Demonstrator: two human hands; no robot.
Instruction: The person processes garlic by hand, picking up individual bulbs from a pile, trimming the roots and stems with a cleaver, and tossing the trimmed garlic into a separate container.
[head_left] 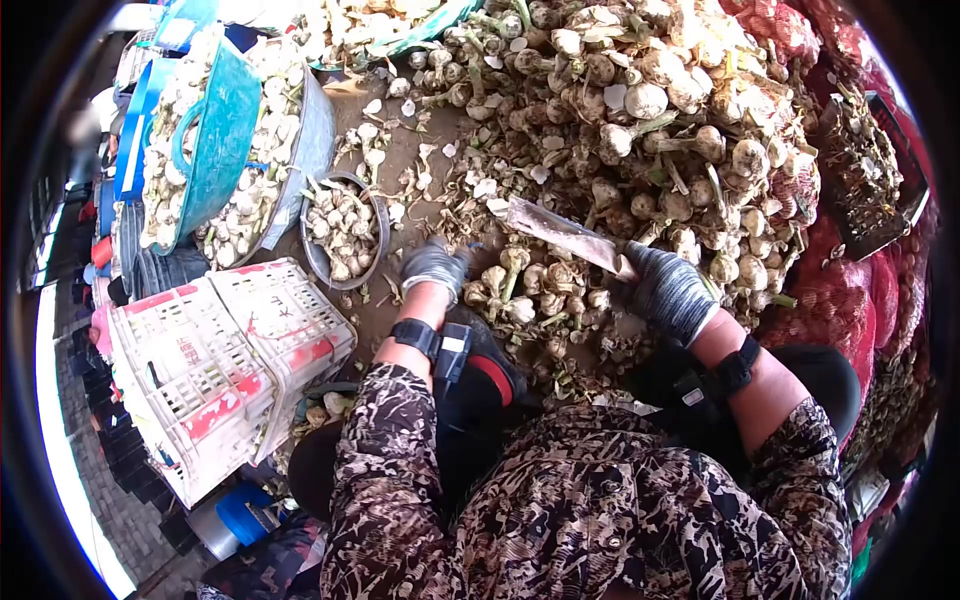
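Note:
My right hand [668, 292], in a grey glove, grips a cleaver-like knife [565, 235] by its handle end. The broad, dirt-streaked blade points up and to the left over the ground. My left hand [435, 268], gloved too, is smeared by motion beside a small round basin [383, 222] of garlic; I cannot tell whether it holds anything. Between my hands lies a cluster of garlic bulbs [520, 285] with stems. A large heap of garlic [650, 130] rises just beyond the knife.
At left lies a white and red plastic crate [235, 350]. Behind it, a teal basket [222, 130] leans among heaped garlic by a grey tub [312, 150]. Red mesh sacks [825, 310] line the right, near a dark tray [905, 170] of scraps. Peelings litter the ground [425, 125].

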